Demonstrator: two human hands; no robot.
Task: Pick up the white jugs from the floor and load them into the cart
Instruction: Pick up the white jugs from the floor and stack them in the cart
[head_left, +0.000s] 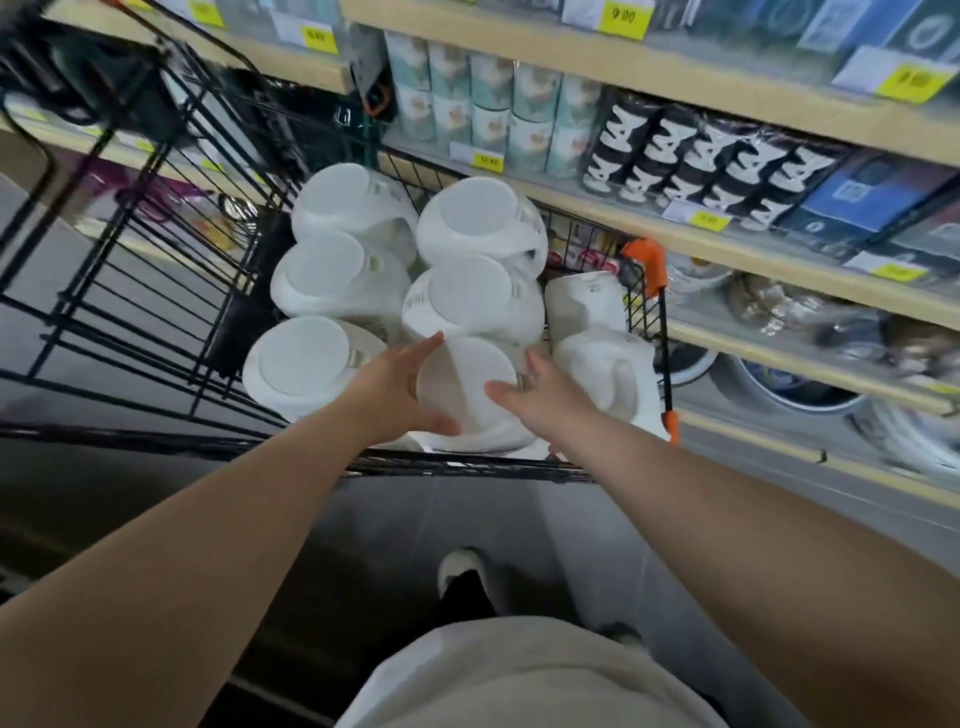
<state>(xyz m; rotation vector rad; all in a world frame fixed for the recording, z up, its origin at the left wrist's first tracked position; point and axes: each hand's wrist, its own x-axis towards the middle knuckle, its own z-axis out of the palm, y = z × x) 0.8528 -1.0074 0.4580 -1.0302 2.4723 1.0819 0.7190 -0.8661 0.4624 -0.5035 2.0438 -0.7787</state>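
Both bare arms reach forward and down, drawing together toward the middle. The bare left forearm comes in from the lower left, the bare right forearm from the lower right. The bare left hand is turned palm inward, its fingers straight, held together and pointing away, its thumb stretched out to the right. The bare right hand lies near it, palm down and inward, forefinger straight, thumb angled left toward the other hand. The other right fingers are hidden behind the hand.
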